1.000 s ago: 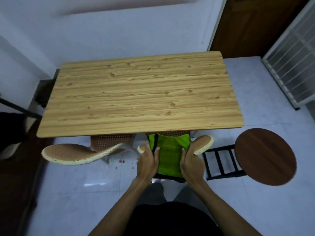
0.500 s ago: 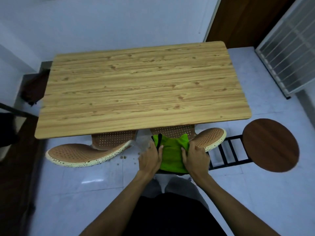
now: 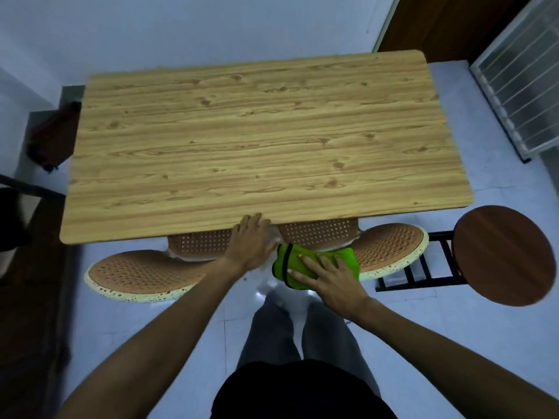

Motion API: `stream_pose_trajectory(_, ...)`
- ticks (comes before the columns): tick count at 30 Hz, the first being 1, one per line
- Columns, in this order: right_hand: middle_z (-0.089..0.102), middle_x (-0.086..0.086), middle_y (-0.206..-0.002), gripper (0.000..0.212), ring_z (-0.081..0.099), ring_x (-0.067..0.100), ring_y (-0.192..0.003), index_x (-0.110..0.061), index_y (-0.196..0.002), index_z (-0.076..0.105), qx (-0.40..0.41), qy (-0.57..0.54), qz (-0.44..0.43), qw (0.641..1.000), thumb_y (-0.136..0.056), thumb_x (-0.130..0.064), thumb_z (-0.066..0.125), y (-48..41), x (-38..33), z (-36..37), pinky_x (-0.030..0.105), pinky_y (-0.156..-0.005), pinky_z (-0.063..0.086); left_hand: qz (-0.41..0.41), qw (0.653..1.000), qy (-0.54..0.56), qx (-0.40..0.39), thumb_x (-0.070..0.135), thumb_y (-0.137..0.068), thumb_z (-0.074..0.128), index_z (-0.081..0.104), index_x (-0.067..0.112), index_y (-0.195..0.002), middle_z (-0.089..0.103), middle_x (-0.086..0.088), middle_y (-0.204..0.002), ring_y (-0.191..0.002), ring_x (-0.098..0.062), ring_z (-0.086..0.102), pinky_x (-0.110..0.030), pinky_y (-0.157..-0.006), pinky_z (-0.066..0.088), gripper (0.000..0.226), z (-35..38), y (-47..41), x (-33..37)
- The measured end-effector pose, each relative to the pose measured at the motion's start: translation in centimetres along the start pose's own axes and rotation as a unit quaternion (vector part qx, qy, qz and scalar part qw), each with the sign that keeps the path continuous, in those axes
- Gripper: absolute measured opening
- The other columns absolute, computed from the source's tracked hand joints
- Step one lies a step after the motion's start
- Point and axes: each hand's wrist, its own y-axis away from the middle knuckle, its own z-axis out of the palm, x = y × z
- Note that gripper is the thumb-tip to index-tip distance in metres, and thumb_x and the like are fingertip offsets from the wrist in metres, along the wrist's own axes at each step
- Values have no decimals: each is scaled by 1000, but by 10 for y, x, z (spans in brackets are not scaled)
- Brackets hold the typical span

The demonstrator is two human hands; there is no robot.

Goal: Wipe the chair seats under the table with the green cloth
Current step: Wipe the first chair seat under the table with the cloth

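Observation:
Two woven brown chairs with speckled cream rims are tucked under the wooden table [image 3: 257,140]. The left chair [image 3: 142,272] and the right chair [image 3: 390,246] show their backrest tops, with parts of both seats visible under the table edge. A folded green cloth [image 3: 295,264] with a black band lies on the left end of the right chair's backrest. My right hand [image 3: 328,279] presses flat on the cloth. My left hand [image 3: 251,243] rests with spread fingers at the table's front edge, between the two chairs, and holds nothing.
A round dark-wood stool [image 3: 505,255] on a black frame stands right of the chairs. A white wire rack [image 3: 526,86] leans at the far right. A dark wooden door [image 3: 447,22] is behind the table, and dark objects [image 3: 51,134] sit on the left.
My left hand has let go of the cloth and moved up to the table edge. My right hand now lies flat on the cloth, which has shifted right onto the chair.

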Motion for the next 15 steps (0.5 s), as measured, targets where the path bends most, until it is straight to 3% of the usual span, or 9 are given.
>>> stream_pose_trajectory(2,45,9,-148,85,57,45,-106,-42,-143,33,-28,-14,15,999,-71,-26,74,-20,-11,-1,59,-77,50,6,1000,-19,-19,66,-91,18,32,16,-150,20,-15,-162,-147,-42,21,-58,-114,25,78,1,-16,-22)
stream_pose_trajectory(5,51,13,-141,67,60,51,-93,-36,-137,46,-36,-35,60,997,-75,-29,71,-61,-28,-5,64,-71,51,6,999,-23,-37,67,-87,9,25,18,-153,11,-17,-164,-148,-47,13,-62,-114,22,84,8,-37,-40)
stream_pose_trajectory(10,34,35,-144,48,42,55,-122,2,-142,37,-163,21,121,979,-96,-13,38,-133,-56,-22,69,-88,43,-28,999,-18,-19,58,-98,33,4,27,-157,-6,-13,-166,-149,-47,-8,-67,-114,8,72,34,-59,-58)
stream_pose_trajectory(15,38,24,-146,53,36,50,-130,-1,-145,34,-316,86,127,936,-98,-26,39,-181,-63,-18,64,-95,40,-4,999,4,-37,43,-104,33,3,31,-157,-11,-8,-166,-150,-43,-13,-65,-116,8,62,30,-63,-67)
